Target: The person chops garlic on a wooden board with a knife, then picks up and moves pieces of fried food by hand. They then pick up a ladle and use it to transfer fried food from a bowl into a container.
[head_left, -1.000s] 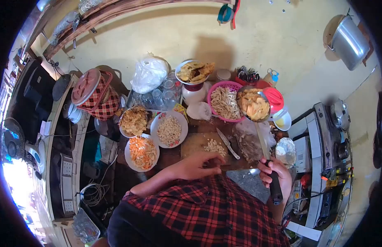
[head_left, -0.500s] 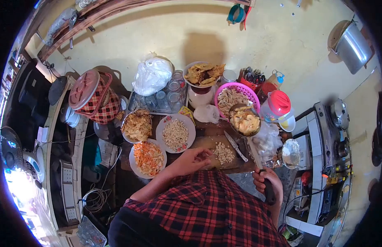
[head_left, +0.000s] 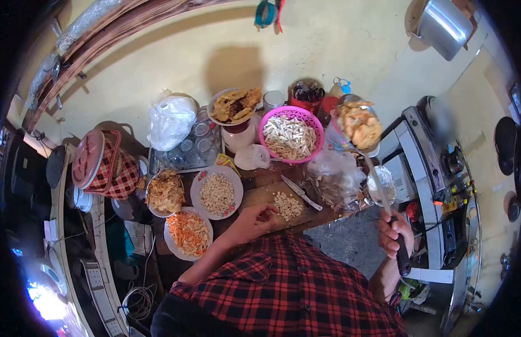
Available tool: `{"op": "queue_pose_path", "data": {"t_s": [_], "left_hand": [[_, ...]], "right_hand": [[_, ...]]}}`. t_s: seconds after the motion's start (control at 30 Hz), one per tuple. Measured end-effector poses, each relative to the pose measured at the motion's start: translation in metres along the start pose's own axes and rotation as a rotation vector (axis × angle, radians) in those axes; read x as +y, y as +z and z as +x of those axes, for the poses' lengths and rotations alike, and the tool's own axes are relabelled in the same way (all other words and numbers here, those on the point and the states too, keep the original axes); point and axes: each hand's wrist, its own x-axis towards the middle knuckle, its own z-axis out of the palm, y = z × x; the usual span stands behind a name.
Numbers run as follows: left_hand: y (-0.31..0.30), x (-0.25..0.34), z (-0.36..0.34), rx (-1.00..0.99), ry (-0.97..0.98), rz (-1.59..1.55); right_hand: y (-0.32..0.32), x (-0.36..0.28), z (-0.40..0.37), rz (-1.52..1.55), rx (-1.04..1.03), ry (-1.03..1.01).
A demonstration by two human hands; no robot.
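My right hand (head_left: 396,235) is wrapped round the black handle of a long-handled skimmer (head_left: 378,178). Golden fried pieces (head_left: 358,124) fill its round head, which is raised at the back right, beyond the pink basket (head_left: 318,147). My left hand (head_left: 256,220) holds nothing I can see; its fingers are loosely curled and a little apart at the near edge of the wooden cutting board (head_left: 261,196). Just right of those fingers lies a small heap of pale diced pieces (head_left: 288,206). Behind the heap rests a knife (head_left: 301,192). Pale cut strips (head_left: 288,137) lie in the basket.
Left are plates of pale dice (head_left: 216,194) and shredded carrot mix (head_left: 188,233), and a bowl of fried bits (head_left: 165,191). Behind stand glasses on a tray (head_left: 184,160) and a bowl of fried pieces (head_left: 235,105). A stove (head_left: 426,149) and a foil-lined bowl (head_left: 382,185) are right.
The skimmer with its fried pieces has moved right, away from over the pink basket, with my right hand. The view has turned right. My left hand stays by the diced heap.
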Motion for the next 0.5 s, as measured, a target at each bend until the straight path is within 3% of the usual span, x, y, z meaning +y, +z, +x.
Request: {"op": "queue_pose_path", "data": {"t_s": [0.17, 0.37, 0.43, 0.5], "left_hand": [[0.017, -0.003, 0.014, 0.014, -0.003, -0.032], [0.043, 0.01, 0.035, 0.067, 0.002, -0.011], [0.056, 0.019, 0.045, 0.061, 0.004, 0.005], [0.067, 0.032, 0.056, -0.025, 0.008, 0.103]], "right_hand": [[-0.022, -0.034, -0.008, -0.261, 0.177, -0.222], [-0.108, -0.102, -0.01, -0.314, 0.21, -0.155], [-0.142, -0.121, -0.01, -0.116, 0.126, -0.087], [-0.174, -0.138, -0.007, -0.114, 0.091, -0.029]]}}
